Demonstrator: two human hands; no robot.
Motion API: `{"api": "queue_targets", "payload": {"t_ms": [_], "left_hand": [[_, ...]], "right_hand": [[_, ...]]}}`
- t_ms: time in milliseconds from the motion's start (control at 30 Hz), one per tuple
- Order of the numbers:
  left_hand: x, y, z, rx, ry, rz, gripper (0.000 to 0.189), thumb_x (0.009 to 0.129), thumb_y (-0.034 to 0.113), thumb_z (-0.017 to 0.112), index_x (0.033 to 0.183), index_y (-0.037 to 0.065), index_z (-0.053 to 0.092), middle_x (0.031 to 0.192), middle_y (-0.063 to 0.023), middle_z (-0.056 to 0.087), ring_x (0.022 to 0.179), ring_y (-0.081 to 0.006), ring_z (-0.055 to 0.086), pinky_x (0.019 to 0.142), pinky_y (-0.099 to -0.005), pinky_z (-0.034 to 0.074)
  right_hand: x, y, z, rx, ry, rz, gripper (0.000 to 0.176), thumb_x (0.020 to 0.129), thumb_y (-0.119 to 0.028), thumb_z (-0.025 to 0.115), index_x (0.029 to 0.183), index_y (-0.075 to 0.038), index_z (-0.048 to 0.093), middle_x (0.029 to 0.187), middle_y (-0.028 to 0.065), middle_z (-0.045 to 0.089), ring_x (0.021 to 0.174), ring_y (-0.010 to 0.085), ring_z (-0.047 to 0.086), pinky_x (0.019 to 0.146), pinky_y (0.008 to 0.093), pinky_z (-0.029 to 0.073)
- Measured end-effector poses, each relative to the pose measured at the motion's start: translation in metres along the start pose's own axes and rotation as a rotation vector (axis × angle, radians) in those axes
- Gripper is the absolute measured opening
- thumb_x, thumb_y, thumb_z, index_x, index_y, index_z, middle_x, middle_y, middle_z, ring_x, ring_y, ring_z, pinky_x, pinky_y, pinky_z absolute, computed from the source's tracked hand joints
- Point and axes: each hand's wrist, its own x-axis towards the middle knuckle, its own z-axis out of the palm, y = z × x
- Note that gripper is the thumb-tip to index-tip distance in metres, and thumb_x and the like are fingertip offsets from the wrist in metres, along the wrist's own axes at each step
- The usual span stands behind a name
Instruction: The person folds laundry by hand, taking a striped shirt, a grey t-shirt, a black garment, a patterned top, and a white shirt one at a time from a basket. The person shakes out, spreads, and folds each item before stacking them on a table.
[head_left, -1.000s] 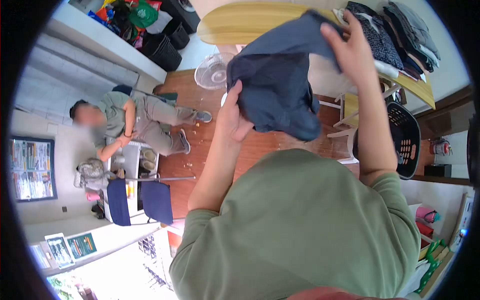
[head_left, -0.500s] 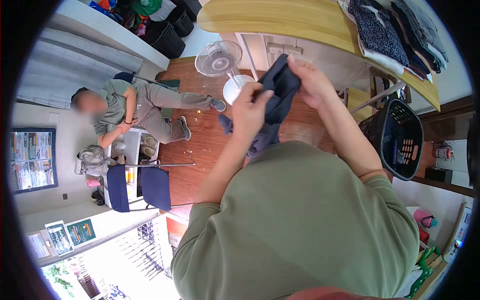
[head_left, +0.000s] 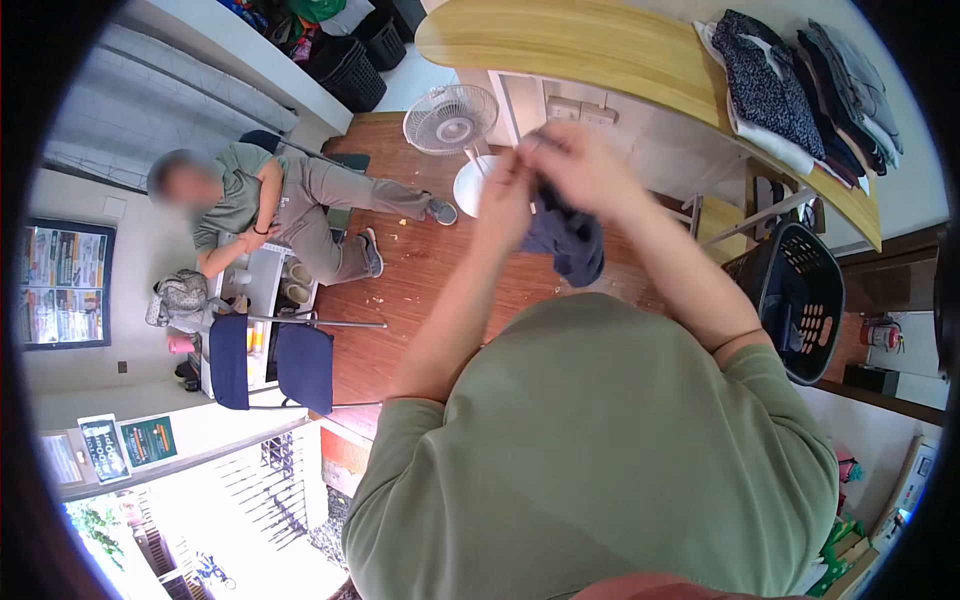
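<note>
A dark navy garment (head_left: 570,240) hangs bunched below my two raised hands, over the wooden floor in front of my chest. My left hand (head_left: 507,195) pinches its upper edge, with the fingers closed. Right beside it, my right hand (head_left: 580,165) is closed on the same edge and slightly blurred by motion. The two hands nearly touch at the fingertips. Folds hide the garment's exact kind.
A wooden counter (head_left: 600,40) holds folded clothes (head_left: 765,85) at its right. A black laundry basket (head_left: 800,300) stands below, with dark cloth inside. Ahead is a white fan (head_left: 450,115). At left, a person (head_left: 240,200) sits near folding chairs (head_left: 303,370).
My hands have come together at the garment's top edge, and the cloth now hangs lower and to the right. The view has shifted slightly.
</note>
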Motion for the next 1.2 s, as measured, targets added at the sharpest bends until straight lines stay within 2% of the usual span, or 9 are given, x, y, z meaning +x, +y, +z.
{"api": "queue_targets", "payload": {"t_ms": [200, 300, 400, 433, 567, 667, 833, 1033, 1200], "left_hand": [[0.030, -0.107, -0.005, -0.218, -0.006, 0.248, 0.031, 0.097, 0.027, 0.048, 0.118, 0.004, 0.052, 0.109, -0.0089, 0.060, 0.103, -0.0175, 0.056, 0.092, -0.0317, 0.046], [0.059, -0.123, -0.007, -0.223, -0.159, 0.302, 0.034, 0.095, 0.030, 0.050, 0.119, 0.006, 0.052, 0.113, -0.0100, 0.059, 0.108, -0.0199, 0.056, 0.094, -0.0334, 0.045], [0.030, -0.002, 0.027, 0.829, -0.564, 0.368, 0.034, 0.090, 0.021, 0.054, 0.120, 0.005, 0.056, 0.114, -0.0165, 0.060, 0.106, -0.0253, 0.058, 0.096, -0.0331, 0.044], [-0.003, -0.006, 0.026, 0.696, -0.433, 0.190, 0.029, 0.089, 0.019, 0.056, 0.114, 0.004, 0.059, 0.106, -0.0148, 0.063, 0.099, -0.0239, 0.060, 0.090, -0.0327, 0.046], [-0.054, 0.027, 0.005, 0.043, -0.267, -0.018, 0.031, 0.094, 0.028, 0.059, 0.112, 0.003, 0.059, 0.084, -0.0003, 0.060, 0.084, -0.0068, 0.054, 0.077, -0.0250, 0.047], [-0.057, 0.061, -0.024, -0.270, -0.068, 0.058, 0.048, 0.093, 0.013, 0.060, 0.136, 0.011, 0.040, 0.110, -0.0058, 0.058, 0.098, -0.0109, 0.056, 0.083, -0.0317, 0.050], [-0.108, 0.115, -0.080, -0.726, 0.045, 0.490, 0.081, 0.092, -0.006, 0.049, 0.150, 0.031, 0.008, 0.120, -0.0093, 0.054, 0.106, -0.0215, 0.058, 0.086, -0.0374, 0.052], [-0.123, -0.011, -0.202, 0.503, 0.702, 0.151, 0.051, 0.089, 0.009, 0.058, 0.137, 0.018, 0.041, 0.107, -0.0125, 0.058, 0.099, -0.0278, 0.060, 0.085, -0.0387, 0.050], [-0.102, -0.057, -0.119, 1.001, 0.271, 0.233, 0.057, 0.082, 0.030, 0.069, 0.131, 0.009, 0.051, 0.127, -0.0186, 0.051, 0.124, -0.0330, 0.044, 0.103, -0.0417, 0.037]], "right_hand": [[-0.052, -0.035, 0.033, 0.342, -0.829, 0.094, 0.028, 0.093, -0.028, 0.061, 0.083, -0.002, 0.062, 0.069, -0.0046, 0.051, 0.068, 0.0040, 0.045, 0.060, 0.0246, 0.041], [-0.035, -0.018, 0.016, 0.341, -0.709, 0.216, 0.027, 0.092, -0.026, 0.063, 0.084, 0.000, 0.064, 0.077, -0.0027, 0.059, 0.073, 0.0051, 0.051, 0.068, 0.0225, 0.046], [-0.008, 0.014, -0.018, 0.423, 0.008, 0.205, 0.025, 0.087, -0.024, 0.063, 0.095, 0.000, 0.068, 0.084, 0.0050, 0.066, 0.067, 0.0142, 0.058, 0.063, 0.0303, 0.049], [0.027, 0.075, -0.037, 1.025, -0.036, 0.421, 0.020, 0.089, -0.020, 0.060, 0.093, -0.001, 0.065, 0.083, 0.0082, 0.066, 0.071, 0.0187, 0.063, 0.068, 0.0339, 0.053], [0.005, 0.068, -0.049, 1.130, 0.079, 0.398, 0.041, 0.096, -0.039, 0.053, 0.113, -0.002, 0.059, 0.102, 0.0100, 0.065, 0.089, 0.0219, 0.064, 0.079, 0.0374, 0.054], [-0.036, 0.026, 0.009, 0.281, -0.377, -0.134, 0.050, 0.072, 0.004, 0.066, 0.120, 0.000, 0.054, 0.111, 0.0082, 0.063, 0.101, 0.0189, 0.059, 0.085, 0.0314, 0.048], [-0.032, 0.204, -0.003, -0.322, -0.112, 0.297, 0.023, 0.084, -0.008, 0.054, 0.106, -0.004, 0.059, 0.099, 0.0104, 0.067, 0.088, 0.0295, 0.065, 0.070, 0.0374, 0.052], [-0.071, 0.248, -0.042, 1.532, -0.260, 0.754, 0.035, 0.085, -0.012, 0.056, 0.119, -0.001, 0.055, 0.111, 0.0151, 0.063, 0.097, 0.0291, 0.064, 0.082, 0.0375, 0.056], [-0.011, 0.076, -0.014, 0.652, -0.447, 0.365, 0.041, 0.084, -0.010, 0.061, 0.121, 0.006, 0.054, 0.111, 0.0127, 0.063, 0.097, 0.0202, 0.063, 0.086, 0.0323, 0.051]]}}
